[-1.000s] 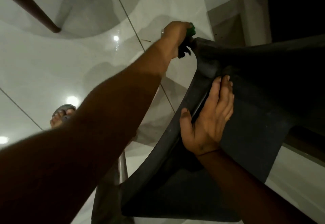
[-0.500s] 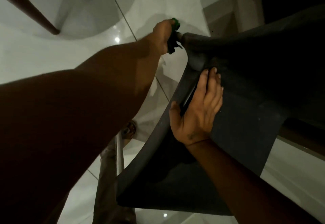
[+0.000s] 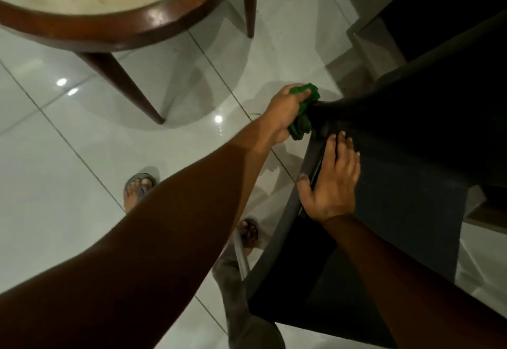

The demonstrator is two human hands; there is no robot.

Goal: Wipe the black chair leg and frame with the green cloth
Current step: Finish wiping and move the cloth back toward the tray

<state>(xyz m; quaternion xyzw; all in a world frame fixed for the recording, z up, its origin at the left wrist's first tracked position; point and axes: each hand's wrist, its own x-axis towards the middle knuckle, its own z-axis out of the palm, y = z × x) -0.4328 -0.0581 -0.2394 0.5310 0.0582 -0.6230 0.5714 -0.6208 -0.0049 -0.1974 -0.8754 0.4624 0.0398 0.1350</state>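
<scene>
We grip the crumpled green cloth (image 3: 300,126) in our left hand (image 3: 284,112) at the tip of the black plastic chair leg (image 3: 356,107). The leg runs right from there. Our right hand (image 3: 333,184) lies flat on the curved frame (image 3: 289,211).

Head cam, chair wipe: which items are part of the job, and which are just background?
In the job: green cloth; left hand gripping it; black chair; right hand resting flat on the chair.
Lying about: round wooden table; tiled floor; sandalled foot.

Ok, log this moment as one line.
step: wipe | left hand: grips cloth against leg | right hand: rests on frame
</scene>
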